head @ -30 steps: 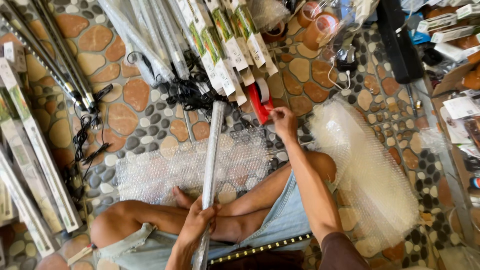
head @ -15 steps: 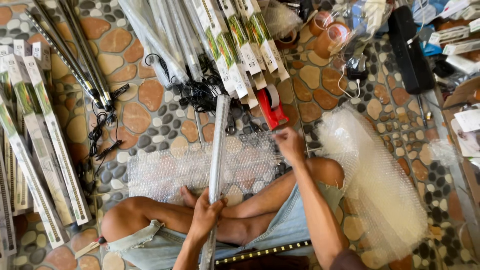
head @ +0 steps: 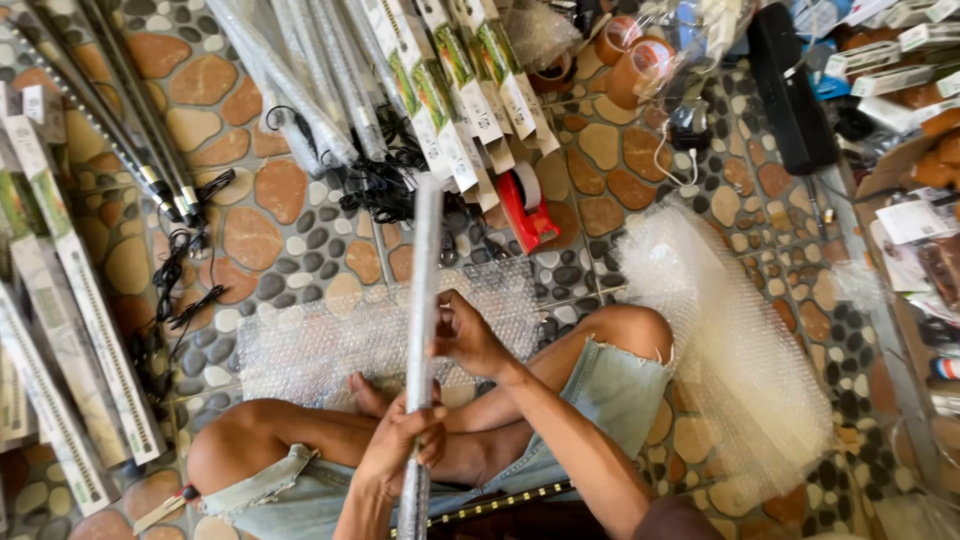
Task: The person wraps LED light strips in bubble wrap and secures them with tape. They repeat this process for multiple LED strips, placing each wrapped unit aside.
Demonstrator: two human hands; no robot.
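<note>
I sit cross-legged on a pebble-patterned floor. A long thin tube wrapped in bubble wrap stands almost upright in front of me. My left hand grips its lower part. My right hand touches the tube's middle from the right, fingers curled against the wrap. A flat sheet of bubble wrap lies on the floor beyond my legs. A red tape dispenser rests just past the sheet.
A big roll of bubble wrap lies to my right. Long boxed strips and bagged tubes fan out ahead, more boxes at left. Black cables, brown tape rolls and cartons crowd the far side.
My right hand drew back from the red tape dispenser to the tube's middle. The tube has been raised and now stands nearer to me, still held low by my left hand.
</note>
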